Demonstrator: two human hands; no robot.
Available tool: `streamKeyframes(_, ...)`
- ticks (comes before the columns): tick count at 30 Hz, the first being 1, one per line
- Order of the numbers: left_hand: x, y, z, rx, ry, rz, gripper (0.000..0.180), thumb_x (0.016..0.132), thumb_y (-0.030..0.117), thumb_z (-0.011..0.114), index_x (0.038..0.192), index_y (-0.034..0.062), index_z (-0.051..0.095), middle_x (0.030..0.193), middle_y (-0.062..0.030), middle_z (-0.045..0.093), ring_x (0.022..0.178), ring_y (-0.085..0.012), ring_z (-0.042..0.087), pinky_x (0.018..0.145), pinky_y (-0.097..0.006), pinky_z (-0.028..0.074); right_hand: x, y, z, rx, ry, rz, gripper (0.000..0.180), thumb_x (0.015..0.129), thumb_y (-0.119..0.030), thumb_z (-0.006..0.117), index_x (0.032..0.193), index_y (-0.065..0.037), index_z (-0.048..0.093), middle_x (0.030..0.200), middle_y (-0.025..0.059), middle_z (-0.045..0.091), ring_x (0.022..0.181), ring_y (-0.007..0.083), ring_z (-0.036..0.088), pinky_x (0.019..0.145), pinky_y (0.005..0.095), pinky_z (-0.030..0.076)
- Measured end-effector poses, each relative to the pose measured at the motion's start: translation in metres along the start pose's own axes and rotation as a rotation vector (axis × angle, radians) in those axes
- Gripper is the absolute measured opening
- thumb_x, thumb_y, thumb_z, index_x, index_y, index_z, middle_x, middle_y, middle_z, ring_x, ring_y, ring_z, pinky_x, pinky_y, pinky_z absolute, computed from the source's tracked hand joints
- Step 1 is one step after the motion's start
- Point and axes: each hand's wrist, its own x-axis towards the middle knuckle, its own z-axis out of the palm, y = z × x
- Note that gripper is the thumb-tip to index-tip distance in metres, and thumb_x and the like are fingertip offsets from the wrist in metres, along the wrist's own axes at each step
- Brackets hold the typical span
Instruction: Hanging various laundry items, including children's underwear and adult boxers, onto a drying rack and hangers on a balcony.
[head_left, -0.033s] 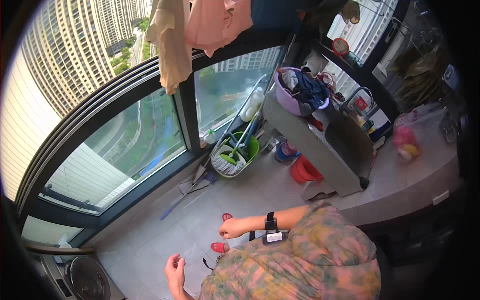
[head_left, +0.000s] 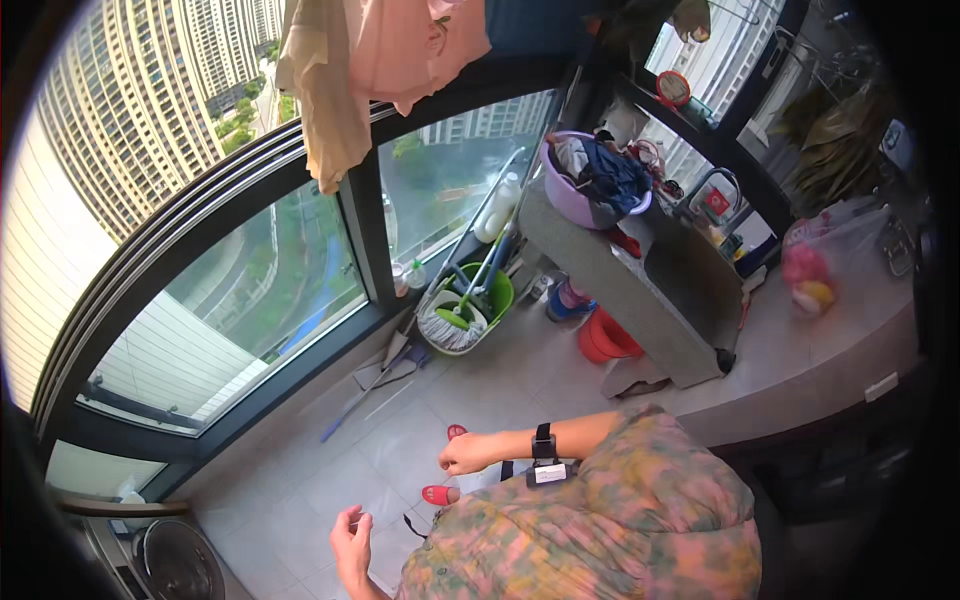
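Observation:
My left hand (head_left: 350, 545) is held low in front of me, open, fingers loosely bent and apart, with nothing in it. To its right and farther out, my right hand (head_left: 464, 453) hangs above the floor, its fingers curled closed; no object shows in it. A black strap with a small device (head_left: 546, 448) circles the right wrist. Below the right hand are the red slippers (head_left: 437, 495) on my feet. Both hands are apart from each other and touch nothing visible. A loose patterned garment (head_left: 590, 510) covers my body.
A green mop bucket (head_left: 498, 290) with a mop stands by the window. Beyond my right arm, a purple basin (head_left: 580, 205) of clothes sits on a stone sink (head_left: 690, 310), a red bucket (head_left: 606, 335) below. A washing machine (head_left: 178, 562) is at lower left; clothes (head_left: 335, 90) hang above.
The surroundings, hanging clothes included, have shifted slightly left in the picture. Both hands keep the same pose and place.

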Motion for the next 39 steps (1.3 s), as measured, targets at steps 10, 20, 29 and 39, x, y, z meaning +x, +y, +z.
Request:
streamKeyframes(10, 0.048, 0.078, 0.07, 0.14, -0.241, 0.211, 0.034, 0.084, 0.018, 0.068, 0.112, -0.0006, 0.062, 0.094, -0.0127, 0.068, 0.08, -0.0193, 0.066, 0.069, -0.031, 0.052, -0.089, 0.094, -0.046, 0.329, 0.338, 0.125, 0.03, 0.085, -0.028, 0.062, 0.102, -0.004, 0.065, 0.093, 0.0106, 0.069, 0.087, 0.023, 0.065, 0.079, 0.035, 0.05)
streamKeyframes(20, 0.066, 0.131, 0.167, 0.155, -0.161, 0.155, 0.035, 0.083, 0.018, 0.068, 0.112, -0.0004, 0.062, 0.094, -0.0128, 0.068, 0.08, -0.0192, 0.066, 0.07, -0.031, 0.052, -0.228, 0.281, -0.276, 0.387, 1.51, 0.326, 0.02, 0.082, -0.013, 0.062, 0.097, -0.001, 0.066, 0.075, 0.0082, 0.066, 0.067, 0.0158, 0.065, 0.065, 0.03, 0.05)
streamKeyframes(29, 0.074, 0.196, 0.255, 0.146, -0.093, 0.137, 0.035, 0.082, 0.017, 0.069, 0.11, -0.0018, 0.062, 0.092, -0.0144, 0.068, 0.08, -0.0201, 0.066, 0.067, -0.031, 0.052, -0.292, 0.414, -0.442, -0.126, 1.495, 0.728, 0.077, 0.067, -0.026, 0.08, 0.135, -0.009, 0.046, 0.138, 0.02, 0.042, 0.125, 0.0357, 0.044, 0.1, 0.0392, 0.042)
streamKeyframes(39, 0.084, 0.233, 0.289, 0.245, -0.09, 0.1, 0.035, 0.082, 0.018, 0.068, 0.11, -0.0022, 0.062, 0.092, -0.0144, 0.069, 0.079, -0.0202, 0.066, 0.067, -0.031, 0.052, -0.307, 0.45, -0.466, 0.299, 1.803, 0.352, 0.029, 0.083, -0.013, 0.055, 0.108, -0.001, 0.057, 0.097, 0.0199, 0.063, 0.091, 0.0293, 0.061, 0.086, 0.0335, 0.045)
